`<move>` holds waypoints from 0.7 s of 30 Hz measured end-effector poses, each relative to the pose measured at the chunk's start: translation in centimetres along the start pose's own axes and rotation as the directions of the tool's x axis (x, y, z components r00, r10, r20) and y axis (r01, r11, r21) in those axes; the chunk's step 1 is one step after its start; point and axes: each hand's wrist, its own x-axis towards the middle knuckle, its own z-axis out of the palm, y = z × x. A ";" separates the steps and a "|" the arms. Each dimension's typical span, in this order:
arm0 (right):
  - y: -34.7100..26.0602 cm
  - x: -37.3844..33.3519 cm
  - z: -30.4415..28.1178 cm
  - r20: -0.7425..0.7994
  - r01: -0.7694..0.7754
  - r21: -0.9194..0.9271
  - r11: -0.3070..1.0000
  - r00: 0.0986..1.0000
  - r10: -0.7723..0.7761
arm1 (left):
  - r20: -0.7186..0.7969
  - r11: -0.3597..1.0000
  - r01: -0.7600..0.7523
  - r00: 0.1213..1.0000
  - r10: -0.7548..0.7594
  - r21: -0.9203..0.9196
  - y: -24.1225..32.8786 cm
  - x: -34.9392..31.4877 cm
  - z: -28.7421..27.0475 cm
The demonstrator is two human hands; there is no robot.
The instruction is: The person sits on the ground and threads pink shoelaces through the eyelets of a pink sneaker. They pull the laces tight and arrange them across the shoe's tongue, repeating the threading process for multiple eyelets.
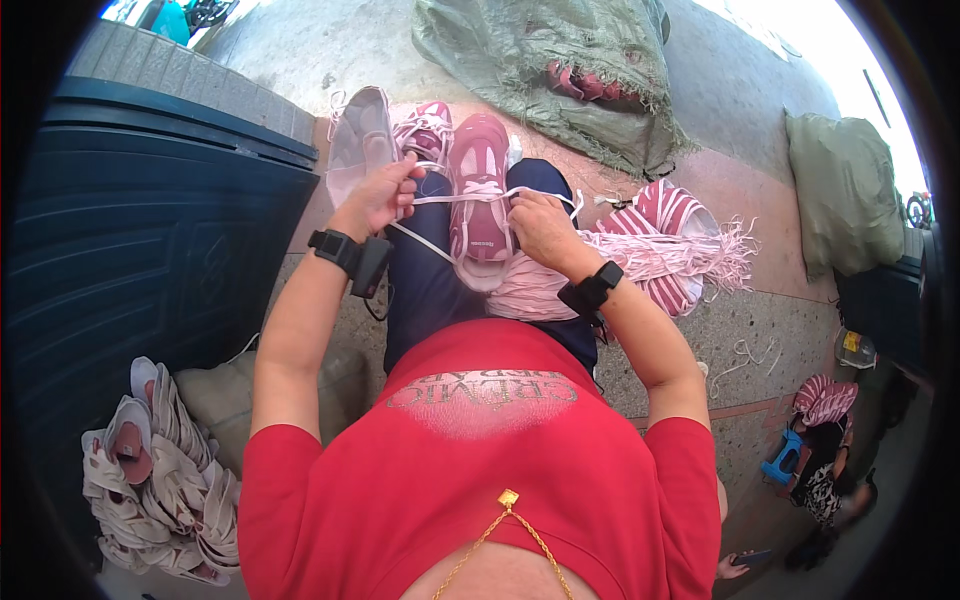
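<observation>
Pink shoe (480,225) on the lap, its pale lace (432,200) spread to both sides
The left hand (385,190) pinches one length of the lace; the right hand (545,230) has its fingers closed on the other; the shoe lies between the thighs, toe pointing away; a bundle of pink laces (650,256) reaches out past the right thigh; another pink shoe (428,128) sits by the left knee.

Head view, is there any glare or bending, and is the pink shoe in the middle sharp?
In the head view, glare whites out the background beyond the right-hand green sack; in the head view, the blue panel's top edge bows; in the head view, the pink shoe looks fairly sharp.
</observation>
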 end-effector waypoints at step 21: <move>0.2 2.5 2.5 -0.254 -0.185 -0.206 0.961 0.958 0.130 | -0.156 0.420 -0.095 0.836 0.525 0.902 -6.3 1.2 3.4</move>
